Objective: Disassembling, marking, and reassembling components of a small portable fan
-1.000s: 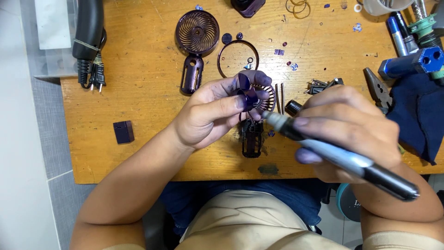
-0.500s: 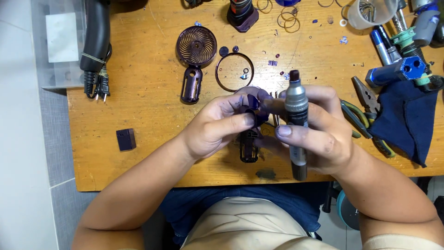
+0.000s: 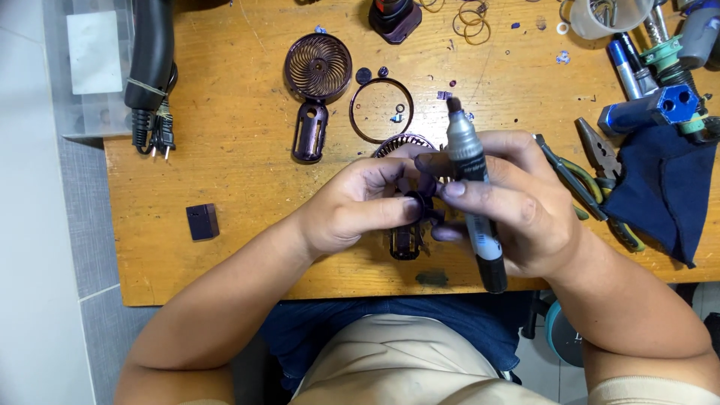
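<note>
Her left hand (image 3: 352, 206) pinches a small purple fan part (image 3: 417, 201). The right hand (image 3: 517, 202) grips an electric screwdriver (image 3: 472, 187) upright, just beside it.

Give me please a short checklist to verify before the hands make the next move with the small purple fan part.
1. Left hand pinches purple fan part: ok.
2. Right hand grips grey electric screwdriver: ok.
3. Screwdriver tip seated on a screw: not ok, it points away from the part.
4. Screws left in the part: cannot tell, fingers hide it.
5. Round fan grille lies apart on wooden table: ok.
</note>
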